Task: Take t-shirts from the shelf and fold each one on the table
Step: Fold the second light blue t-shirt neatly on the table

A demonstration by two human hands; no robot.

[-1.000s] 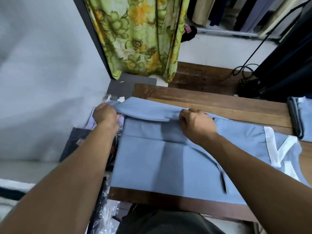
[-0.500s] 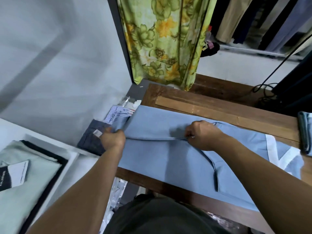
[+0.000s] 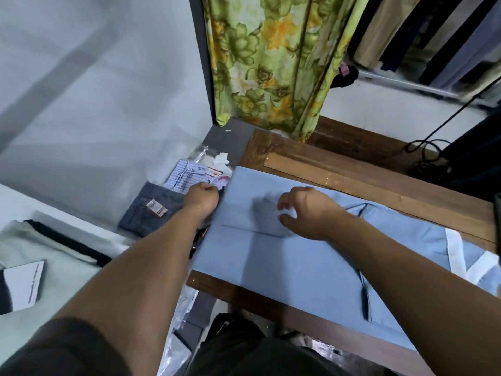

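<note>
A light blue t-shirt (image 3: 298, 261) with a white V-neck trim lies flat on the wooden table (image 3: 379, 183), its far side folded toward me over the body. My left hand (image 3: 202, 199) is curled at the shirt's left edge and seems to pinch the folded layer there; its fingertips are hidden. My right hand (image 3: 306, 210) hovers over the middle of the fold with fingers spread and loosely bent, holding nothing. A pale green shirt (image 3: 40, 256) with dark trim and a card tag lies on the white shelf at the lower left.
Folded dark grey cloth (image 3: 151, 210) and packaged striped shirts (image 3: 189, 175) lie beyond the table's left end. A green floral curtain (image 3: 271, 63) hangs behind the table. Dark cables (image 3: 425, 150) coil at the far right, and hanging clothes line the back.
The fold has been laid down flat on the shirt. My right hand has let go of the fold and opened above it. The left hand stays at the left edge.
</note>
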